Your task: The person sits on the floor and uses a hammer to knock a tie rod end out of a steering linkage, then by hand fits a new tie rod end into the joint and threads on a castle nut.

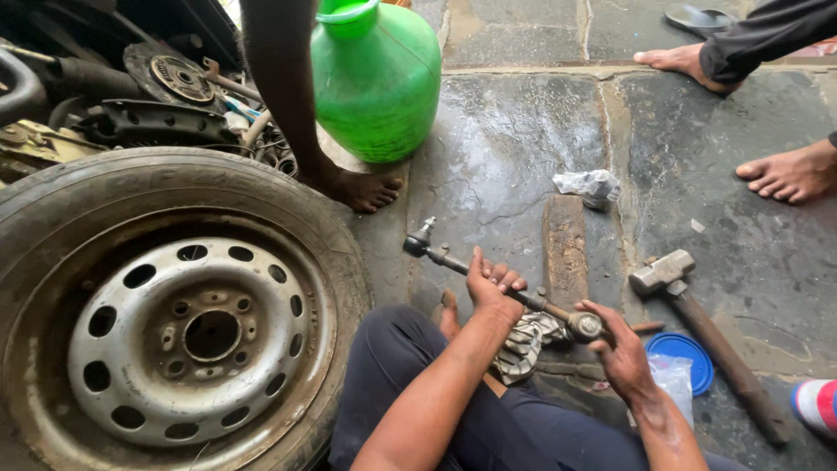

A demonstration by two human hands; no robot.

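1. A greasy steering rod (488, 277) with a ball-joint stud at its far end is held low over the stone floor (514, 157), just in front of the seated person's knees; its near end carries a rounded ball end (585, 326).
2. The left hand (490, 286) is wrapped around the shaft at mid-length, fingers closed over it; the right hand (621, 347) is cupped at the ball end, fingers curled but the grip only partly seen.
3. A striped rag (526, 342) lies under the rod, between the two hands; the shaft is best kept firmly clamped by the left hand so the near end can be worked without slipping on the grease.
4. A hammer (697, 323) lies to the right, near a blue lid (684, 353) and a wooden block (566, 249); it is best kept within reach.
5. A wheel with a steel rim (187, 336) lies at left; a green water pot (375, 78) and other people's bare feet (789, 173) stand beyond.
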